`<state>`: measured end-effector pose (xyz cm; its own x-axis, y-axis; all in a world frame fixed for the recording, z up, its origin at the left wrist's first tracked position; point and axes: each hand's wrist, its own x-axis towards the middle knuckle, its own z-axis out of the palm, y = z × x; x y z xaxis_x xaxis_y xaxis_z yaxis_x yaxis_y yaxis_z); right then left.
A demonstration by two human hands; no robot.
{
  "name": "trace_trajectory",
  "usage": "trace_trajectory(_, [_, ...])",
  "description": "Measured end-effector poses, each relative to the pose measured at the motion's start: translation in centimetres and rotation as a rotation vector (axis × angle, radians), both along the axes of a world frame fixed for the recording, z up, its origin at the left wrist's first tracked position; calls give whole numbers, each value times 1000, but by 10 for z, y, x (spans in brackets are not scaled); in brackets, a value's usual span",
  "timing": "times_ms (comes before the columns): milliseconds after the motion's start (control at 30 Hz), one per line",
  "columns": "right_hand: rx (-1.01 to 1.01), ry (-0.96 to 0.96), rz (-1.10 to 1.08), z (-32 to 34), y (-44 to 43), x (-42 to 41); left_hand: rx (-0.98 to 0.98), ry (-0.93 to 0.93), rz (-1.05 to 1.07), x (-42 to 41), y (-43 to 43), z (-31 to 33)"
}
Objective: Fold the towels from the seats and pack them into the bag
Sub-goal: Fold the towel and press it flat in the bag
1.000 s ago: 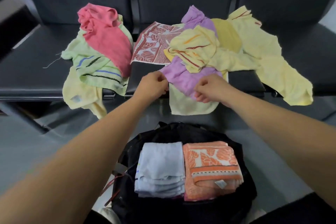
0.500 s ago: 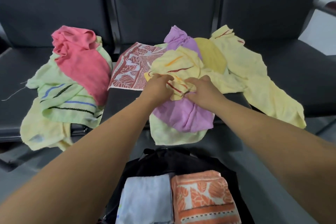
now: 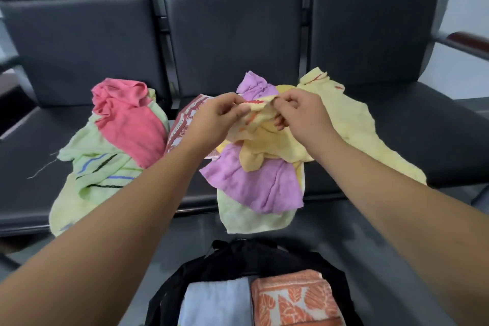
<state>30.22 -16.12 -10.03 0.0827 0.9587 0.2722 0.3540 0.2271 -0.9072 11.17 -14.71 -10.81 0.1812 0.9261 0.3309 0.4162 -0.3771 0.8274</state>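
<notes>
A yellow towel with red and orange stripes [image 3: 260,124] hangs bunched above the middle seat. My left hand [image 3: 221,116] and my right hand [image 3: 300,114] each pinch its top edge, close together. Under it lies a purple towel [image 3: 254,182] over a pale green one [image 3: 246,219] that droops off the seat's front. A long pale yellow towel [image 3: 370,137] spreads to the right. On the left seat a pink towel [image 3: 129,119] tops a striped green towel [image 3: 100,169]. A black bag [image 3: 232,259] stands open below, holding a folded light blue towel [image 3: 217,304] and a folded orange leaf-print towel [image 3: 293,296].
A red-and-white patterned towel [image 3: 182,127] lies between the two piles, partly behind my left wrist. The row of dark padded seats [image 3: 232,34] has upright backs behind the towels. A wooden armrest [image 3: 468,40] juts out at the far right. Grey floor surrounds the bag.
Both hands left the purple towel, took the striped yellow towel and lifted it off the pile. The view tilted up, so the bag sits lower in the frame.
</notes>
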Motion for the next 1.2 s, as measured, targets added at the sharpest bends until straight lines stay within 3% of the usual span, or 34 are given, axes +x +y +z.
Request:
trace_trajectory(100, [33, -10, 84, 36, -27, 5, 57, -4, 11, -3, -25, 35])
trace_trajectory(300, [22, -129, 348, 98, -93, -1, 60, -16, -163, -20, -86, 93])
trace_trajectory(433, [47, 17, 354, 140, -132, -9, 3, 113, -272, -33, -128, 123])
trace_trajectory(533, [71, 167, 350, 166, -153, -14, 34, 356, -158, -45, -139, 127])
trace_trajectory(600, [86, 290, 294, 183, -163, -14, 0, 400, -138, -60, -144, 120])
trace_trajectory(700, [65, 345, 165, 196, -169, -8, -157, 299, -131, -83, -160, 103])
trace_trajectory(867, [-51, 148, -3, 190, -170, 17, -254, -81, -145, -93, -187, 106])
trace_trajectory(933, [-99, -27, 27, 188, -174, 32, -299, -265, -203, -94, -197, 124])
trace_trajectory(1000, [-217, -179, 219, 189, -183, 44, -346, -393, -296, -93, -208, 146])
trace_trajectory(1100, [-368, -68, 458, 189, -194, 49, -352, -336, -333, -94, -217, 174])
trace_trajectory(1167, [-375, 86, 503, 189, -193, 53, -364, -192, -363, -97, -220, 184])
trace_trajectory(1200, [-390, 69, 515, 189, -191, 54, -374, -92, -361, -101, -220, 185])
